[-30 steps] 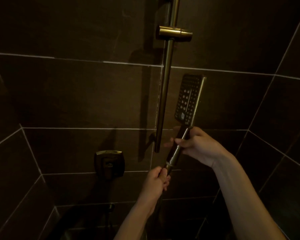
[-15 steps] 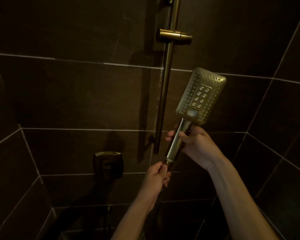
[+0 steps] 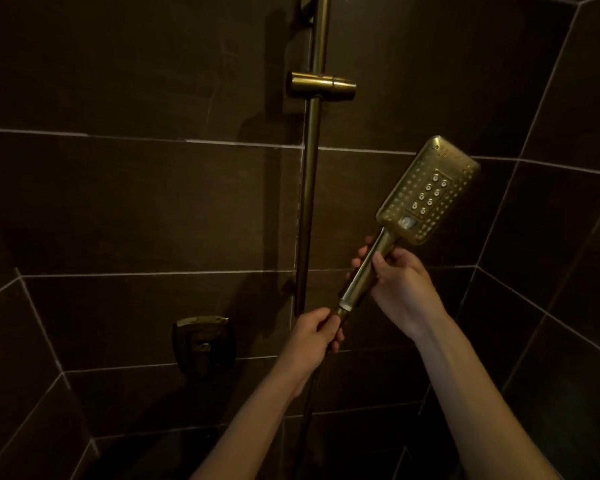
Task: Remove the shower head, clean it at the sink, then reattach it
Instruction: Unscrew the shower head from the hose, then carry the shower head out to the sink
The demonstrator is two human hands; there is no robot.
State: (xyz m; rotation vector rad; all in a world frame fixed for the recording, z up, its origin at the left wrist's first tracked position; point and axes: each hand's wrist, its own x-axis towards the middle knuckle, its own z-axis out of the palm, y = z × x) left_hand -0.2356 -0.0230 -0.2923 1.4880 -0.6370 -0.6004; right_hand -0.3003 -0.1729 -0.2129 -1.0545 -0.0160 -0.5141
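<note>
right hand (image 3: pixel 400 282) grips the shower head (image 3: pixel 426 192) handle at centre right, steadying it while left hand (image 3: pixel 314 332) pinches the hose nut (image 3: pixel 338 311), likely unscrewing

No readable text, labels, brands or numbers anywhere; shower head (image 3: pixel 426 192) face unmarked.

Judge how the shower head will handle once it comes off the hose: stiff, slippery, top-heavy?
The shower head looks like rigid metal, so probably stiff. Its glossy handle may be slippery in the right hand. The broad face above that grip suggests it could tip once the left hand lets go.
</note>
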